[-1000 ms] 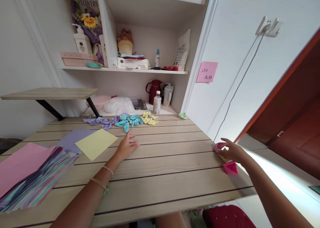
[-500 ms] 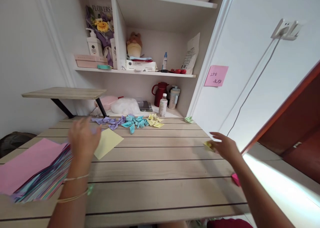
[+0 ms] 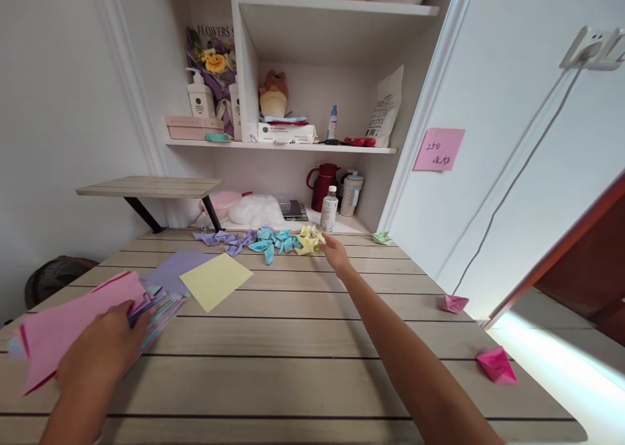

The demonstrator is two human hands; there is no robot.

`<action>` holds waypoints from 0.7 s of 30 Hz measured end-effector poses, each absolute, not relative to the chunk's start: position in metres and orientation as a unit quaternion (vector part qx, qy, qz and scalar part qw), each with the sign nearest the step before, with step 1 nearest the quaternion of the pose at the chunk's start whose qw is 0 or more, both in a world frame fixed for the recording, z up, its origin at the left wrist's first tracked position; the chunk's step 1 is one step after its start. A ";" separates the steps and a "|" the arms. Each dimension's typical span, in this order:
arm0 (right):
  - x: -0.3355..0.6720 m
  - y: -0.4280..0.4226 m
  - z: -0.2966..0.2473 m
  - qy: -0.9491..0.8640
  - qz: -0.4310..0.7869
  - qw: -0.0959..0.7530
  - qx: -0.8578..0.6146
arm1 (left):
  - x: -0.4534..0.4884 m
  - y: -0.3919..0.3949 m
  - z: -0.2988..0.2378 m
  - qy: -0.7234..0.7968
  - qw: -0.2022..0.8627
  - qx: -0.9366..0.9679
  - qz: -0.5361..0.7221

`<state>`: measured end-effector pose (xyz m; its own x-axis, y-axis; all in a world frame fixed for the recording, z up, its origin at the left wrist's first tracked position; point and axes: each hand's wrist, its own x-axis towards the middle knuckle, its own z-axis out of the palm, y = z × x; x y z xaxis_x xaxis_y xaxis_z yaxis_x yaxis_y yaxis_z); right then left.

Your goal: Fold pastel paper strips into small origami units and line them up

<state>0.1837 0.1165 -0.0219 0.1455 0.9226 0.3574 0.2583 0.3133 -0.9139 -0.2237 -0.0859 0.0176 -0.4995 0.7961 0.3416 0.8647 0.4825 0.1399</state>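
My left hand grips the stack of coloured paper at the table's left, its fingers curled over the pink top sheets. The pink sheets are bent up at their outer edge. Far across the table, my right hand has its fingertips closed on a yellow folded paper piece, at the right end of the row of folded pieces. The fingers partly hide that piece. Turquoise folded pieces and purple ones lie to its left. A flat yellow sheet overlaps a purple sheet beside the stack.
Two pink paper boats lie along the table's right edge, with a green folded piece at the back right. Behind the row stand a bottle, a red jug and a small raised shelf.
My right hand has carried the yellow folded piece from the table's right side to the yellow group at the back. My left hand has come down onto the paper stack. The view has shifted.
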 end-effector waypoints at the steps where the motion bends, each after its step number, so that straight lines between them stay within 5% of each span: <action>1: 0.182 0.111 -0.025 -0.572 0.296 0.563 -0.518 | -0.222 -0.089 0.019 -0.857 0.118 -0.481 -0.142; 11: 0.166 0.035 -0.041 -0.642 0.313 0.501 -0.489 | -0.162 -0.110 0.066 -0.867 0.240 -0.380 -0.215; 21: 0.169 0.013 -0.050 -0.665 0.248 0.467 -0.528 | -0.190 -0.111 0.033 -0.874 0.133 -0.417 -0.210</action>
